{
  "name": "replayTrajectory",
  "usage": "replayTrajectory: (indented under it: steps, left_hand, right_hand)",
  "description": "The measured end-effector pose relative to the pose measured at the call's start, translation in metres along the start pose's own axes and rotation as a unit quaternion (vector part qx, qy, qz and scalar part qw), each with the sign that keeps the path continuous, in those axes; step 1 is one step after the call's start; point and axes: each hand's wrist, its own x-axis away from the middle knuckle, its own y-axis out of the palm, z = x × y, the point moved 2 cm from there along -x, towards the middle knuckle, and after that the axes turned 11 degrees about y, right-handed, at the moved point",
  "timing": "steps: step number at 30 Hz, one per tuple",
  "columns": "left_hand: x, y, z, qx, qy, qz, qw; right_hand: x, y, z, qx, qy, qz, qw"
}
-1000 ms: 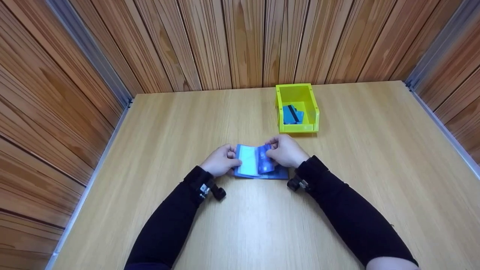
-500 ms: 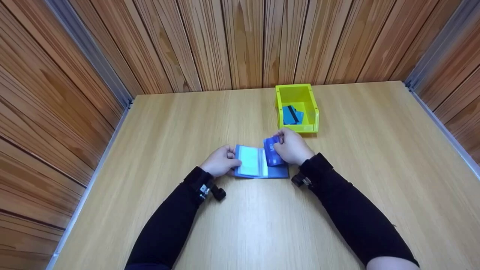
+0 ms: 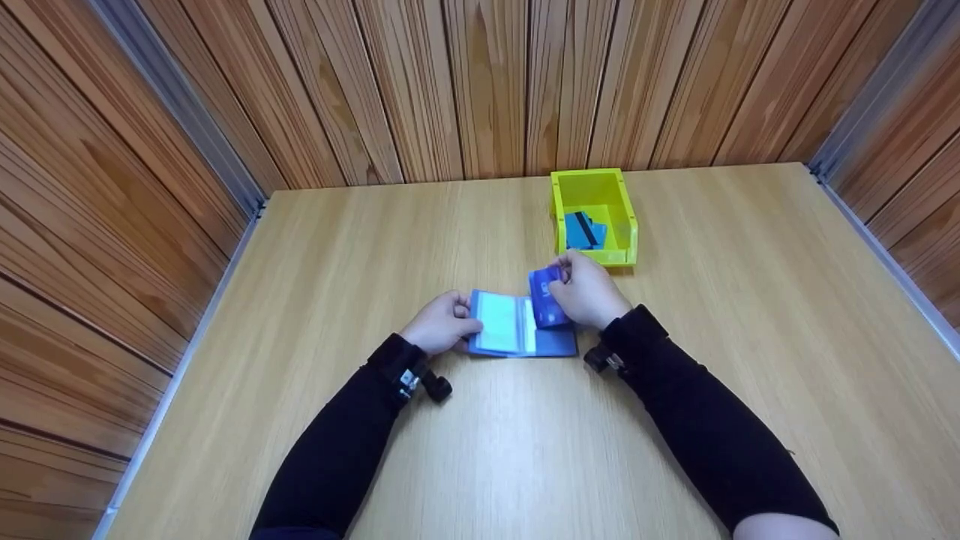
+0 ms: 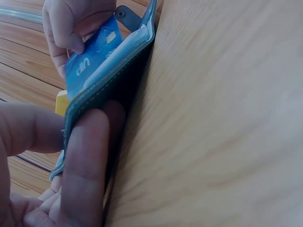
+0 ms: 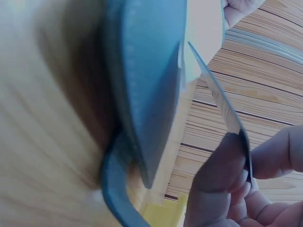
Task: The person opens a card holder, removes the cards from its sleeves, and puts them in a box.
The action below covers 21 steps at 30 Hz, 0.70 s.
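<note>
A blue card holder [image 3: 556, 344] lies spread open on the table, with clear plastic sleeves [image 3: 496, 322] inside. My left hand [image 3: 441, 324] pinches its left cover, thumb on top and fingers beneath, as the left wrist view shows. Between thumb and fingers my right hand [image 3: 589, 292] pinches a blue card [image 3: 546, 296] with white lettering and a gold chip [image 4: 111, 38]. The card is tilted above the holder's right half, apart from the cover in the right wrist view. A strap with a snap [image 4: 128, 18] sticks out from the holder's far side.
Behind my right hand stands a yellow bin [image 3: 609, 199] with several blue cards [image 3: 583, 231] in it, one with a black stripe. Wood-plank walls [image 3: 420, 90] close off the back and sides of the table [image 3: 360, 247].
The card came away from the sleeves as my right hand drew it right and toward the bin. My left hand has kept its grip on the holder.
</note>
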Motion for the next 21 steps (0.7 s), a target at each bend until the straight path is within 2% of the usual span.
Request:
replayTrajectory:
  steps: [7, 10, 12, 16, 18, 21]
  left_hand:
    - [0.001, 0.001, 0.001, 0.009, 0.005, -0.001, 0.9999]
    - [0.001, 0.001, 0.001, 0.009, 0.005, 0.001, 0.9999]
    - [0.001, 0.001, 0.0, 0.005, 0.004, 0.002, 1.0]
    - [0.001, 0.001, 0.0, 0.0, 0.003, 0.002, 1.0]
    - [0.0, 0.001, -0.001, 0.0, 0.004, 0.002, 1.0]
    - [0.0, 0.001, -0.001, -0.005, 0.005, 0.002, 1.0]
  right_hand:
    - [0.009, -0.014, -0.009, -0.059, -0.002, 0.038, 0.998]
    - [0.012, -0.024, -0.011, -0.092, -0.024, 0.073, 0.993]
    - [0.012, -0.032, -0.01, -0.115, -0.049, 0.111, 0.986]
    - [0.007, -0.049, -0.003, -0.143, -0.107, 0.207, 0.962]
    - [0.003, -0.057, 0.003, -0.148, -0.121, 0.245, 0.95]
    - [-0.005, -0.065, 0.012, -0.141, -0.117, 0.279, 0.943]
